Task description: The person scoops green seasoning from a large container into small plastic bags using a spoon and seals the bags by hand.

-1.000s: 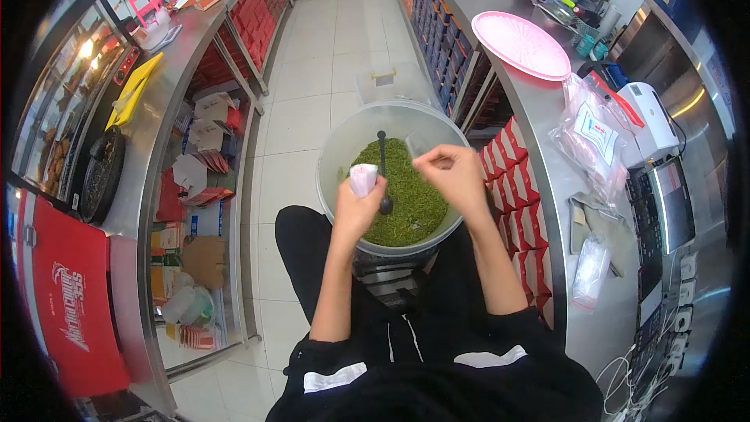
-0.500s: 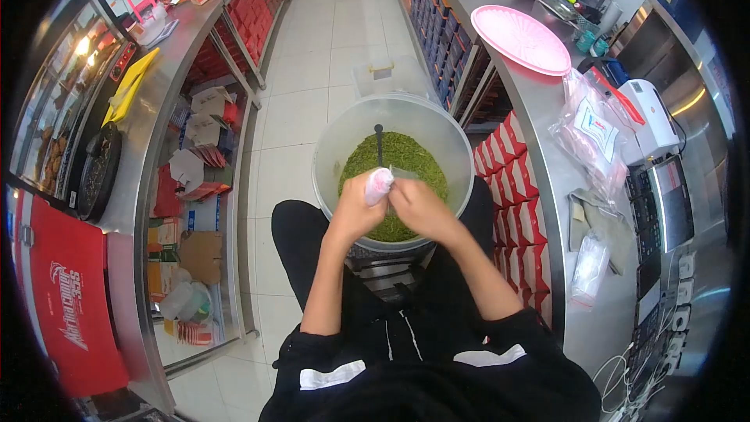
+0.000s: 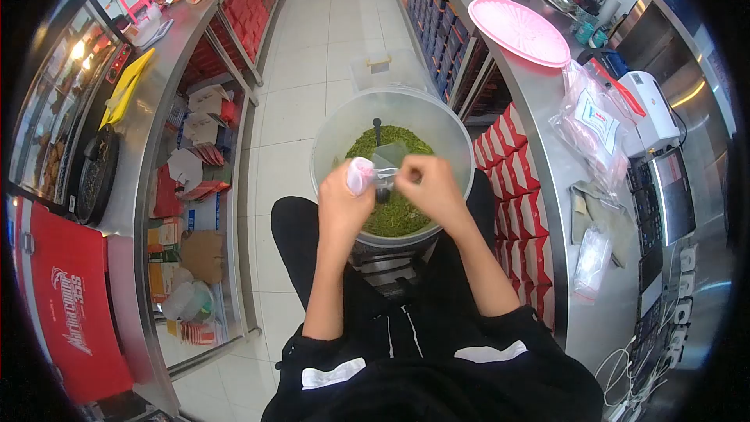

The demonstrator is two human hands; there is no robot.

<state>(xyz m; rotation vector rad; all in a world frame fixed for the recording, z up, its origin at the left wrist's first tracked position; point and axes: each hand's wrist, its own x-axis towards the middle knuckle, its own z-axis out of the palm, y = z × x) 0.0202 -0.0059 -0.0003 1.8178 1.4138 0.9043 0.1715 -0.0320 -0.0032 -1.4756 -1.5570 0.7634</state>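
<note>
Tiled floor [image 3: 297, 109] extends past the tub [image 3: 455, 148]; above it, the pink-white roll [image 3: 360, 176] is enclosed by the left hand [image 3: 341, 205], and clear film [image 3: 388, 156], likely flimsy, best edge-held, is pinched by the right hand [image 3: 434, 192].

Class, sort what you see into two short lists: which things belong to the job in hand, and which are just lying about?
Probably the job:
- pinkish-white roll, in the left hand
- small clear plastic bag, at the right hand
- round translucent tub of shredded green leaves

Apparently just lying about:
- round pink plastic tray
- crumpled grey cloth
</note>
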